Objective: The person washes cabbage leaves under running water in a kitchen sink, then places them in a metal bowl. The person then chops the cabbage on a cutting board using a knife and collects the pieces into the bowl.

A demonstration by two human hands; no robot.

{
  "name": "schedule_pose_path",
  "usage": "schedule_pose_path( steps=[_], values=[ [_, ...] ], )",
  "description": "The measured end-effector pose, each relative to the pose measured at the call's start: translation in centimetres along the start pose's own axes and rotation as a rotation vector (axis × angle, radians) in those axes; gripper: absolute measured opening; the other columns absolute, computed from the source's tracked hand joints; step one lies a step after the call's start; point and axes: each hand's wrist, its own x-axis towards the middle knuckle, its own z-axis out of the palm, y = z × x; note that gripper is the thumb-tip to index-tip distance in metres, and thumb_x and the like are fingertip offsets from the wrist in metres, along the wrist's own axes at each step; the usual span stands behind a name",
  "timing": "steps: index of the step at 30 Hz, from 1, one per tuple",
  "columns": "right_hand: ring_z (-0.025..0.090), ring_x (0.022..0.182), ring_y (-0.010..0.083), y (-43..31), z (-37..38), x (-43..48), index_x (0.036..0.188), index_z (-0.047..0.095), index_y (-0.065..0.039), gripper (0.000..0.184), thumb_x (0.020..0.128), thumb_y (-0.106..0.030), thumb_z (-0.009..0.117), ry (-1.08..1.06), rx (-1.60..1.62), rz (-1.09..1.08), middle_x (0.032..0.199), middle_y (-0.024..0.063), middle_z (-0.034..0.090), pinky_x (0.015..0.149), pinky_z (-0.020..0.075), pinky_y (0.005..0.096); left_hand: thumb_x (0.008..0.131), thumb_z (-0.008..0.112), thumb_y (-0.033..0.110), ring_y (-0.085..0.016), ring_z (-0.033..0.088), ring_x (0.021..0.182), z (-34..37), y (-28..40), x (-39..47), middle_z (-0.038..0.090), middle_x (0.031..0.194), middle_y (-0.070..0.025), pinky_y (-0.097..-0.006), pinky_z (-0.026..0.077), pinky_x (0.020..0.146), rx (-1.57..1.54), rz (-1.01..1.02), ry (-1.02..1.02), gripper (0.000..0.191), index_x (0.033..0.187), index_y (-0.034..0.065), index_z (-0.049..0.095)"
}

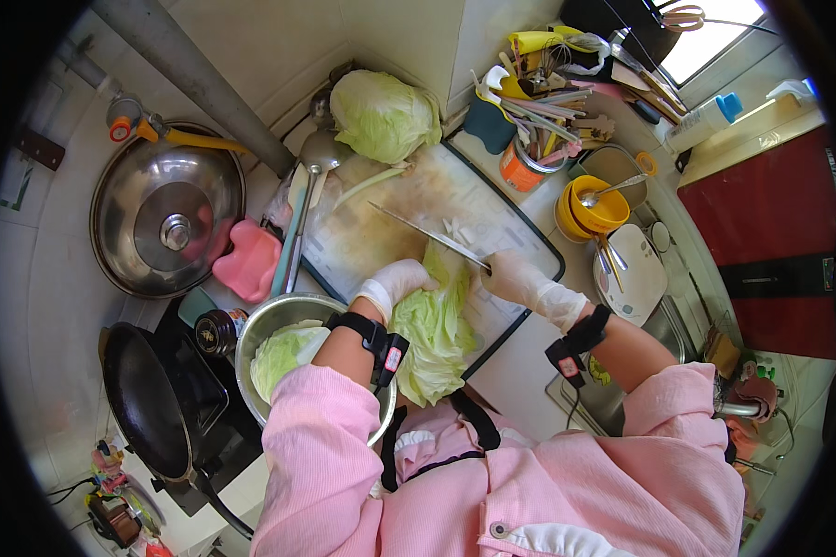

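Observation:
In clear gloves, my left hand (398, 282) curls over the left edge of a stack of cabbage leaves (435, 327), holding it on the cutting board (505, 223). The leaves reach past the board's near edge towards my body. My right hand (519, 277) grips a kitchen knife (425, 232), its thin blade pointing to the far left across the upper end of the leaves. Small pale cut pieces (456, 230) lie beside the blade. A steel bowl (247, 379) with cabbage leaves (279, 355) inside stands left of the board, partly hidden by my left arm.
A whole cabbage (386, 115) sits at the board's far edge. On the left are a large pot lid (167, 209), a jar (216, 333) and a frying pan (143, 400). Yellow bowls (599, 205), a plate (630, 271) and a sink (609, 397) are at right.

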Motion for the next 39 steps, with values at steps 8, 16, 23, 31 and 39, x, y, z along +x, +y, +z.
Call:
schedule_pose_path(
  steps=[8,16,23,31,39],
  values=[
    [0.059,0.079,0.0411,0.3,-2.0,-1.6,0.093,0.063,-0.002,0.027,0.082,-0.023,0.05,0.041,0.148,-0.003,0.082,0.0251,0.06,0.069,0.0476,0.0422,0.074,0.067,0.016,-0.024,0.06,0.074,0.2,-1.9,1.4,0.066,0.087,-0.0115,-0.0352,0.047,0.072,-0.146,0.088,-0.002,0.029,0.095,-0.0034,0.064],
    [0.057,0.069,0.0402,-0.6,-2.6,-4.0,0.082,0.062,0.001,0.022,0.081,-0.019,0.051,0.027,0.062,-0.03,0.074,0.023,0.06,0.063,0.0469,0.042,0.074,0.067,0.015,-0.022,0.06,0.075,0.2,-1.9,1.2,0.066,0.088,-0.0108,-0.0351,0.048,0.071,-0.184,0.116,0.01,0.03,0.1,0.0002,0.063],
    [0.059,0.072,0.0395,-0.2,-0.7,-1.9,0.081,0.063,-0.001,0.021,0.079,-0.018,0.05,-0.046,-0.045,0.016,0.077,0.0239,0.06,0.065,0.0472,0.0442,0.073,0.067,0.016,-0.023,0.06,0.072,-0.1,-2.2,1.8,0.066,0.085,-0.0116,-0.0346,0.047,0.071,-0.205,0.088,-0.036,0.03,0.096,-0.0024,0.064],
    [0.061,0.07,0.0383,0.0,0.8,0.0,0.083,0.064,0.001,0.024,0.078,-0.02,0.053,-0.026,0.072,0.037,0.075,0.0239,0.061,0.062,0.048,0.0423,0.07,0.069,0.023,-0.024,0.06,0.072,-0.2,-2.4,2.4,0.066,0.082,-0.0146,-0.0338,0.046,0.071,-0.051,0.081,0.003,0.034,0.088,-0.006,0.065],
    [0.06,0.075,0.0415,0.4,-2.0,-2.6,0.085,0.063,0.002,0.025,0.079,-0.018,0.05,0.062,0.251,-0.001,0.08,0.0268,0.06,0.066,0.0479,0.0435,0.074,0.066,0.017,-0.022,0.061,0.073,0.1,-0.5,0.8,0.066,0.089,-0.0116,-0.0319,0.048,0.071,-0.192,0.019,0.036,0.032,0.099,-0.0035,0.062]
  ],
)
